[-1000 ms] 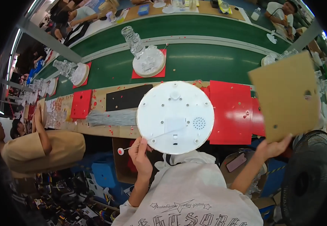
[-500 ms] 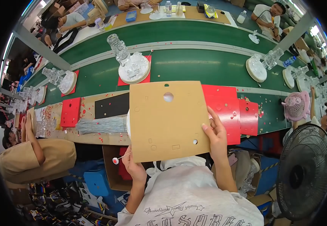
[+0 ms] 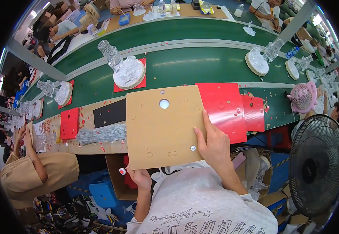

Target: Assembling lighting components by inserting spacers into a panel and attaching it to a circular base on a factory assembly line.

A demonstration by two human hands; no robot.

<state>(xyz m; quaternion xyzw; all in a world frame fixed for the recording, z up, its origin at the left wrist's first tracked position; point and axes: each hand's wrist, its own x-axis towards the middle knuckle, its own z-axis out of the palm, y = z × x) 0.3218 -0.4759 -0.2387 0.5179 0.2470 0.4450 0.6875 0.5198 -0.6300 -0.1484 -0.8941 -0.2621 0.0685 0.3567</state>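
A squarish brown cardboard sheet [image 3: 163,130] with punched holes is held up in front of me, over the near edge of the bench. My right hand [image 3: 218,146] grips its right side, thumb on the face near a small lower-right hole where a pale round piece shows. At the lower left corner, my left hand [image 3: 140,178] supports the sheet from below, its fingertips partly hidden behind the board. Beside that hand a small red-and-white round knob [image 3: 122,171] sticks out on a thin stem; whether the fingers hold the stem is hard to tell.
Red sheets [image 3: 220,111] lie right of the cardboard; a bundle of grey wires [image 3: 101,133] and a black sheet [image 3: 109,113] lie left. Clear figures on round bases [image 3: 129,74] stand along the green belt [image 3: 193,62]. A black fan [image 3: 317,165] stands at right. Co-workers sit around.
My right hand has slid farther onto the sheet's face, thumb now beside the lower-right hole. In that hole a pale round piece has come into view. The whole view has shifted slightly.
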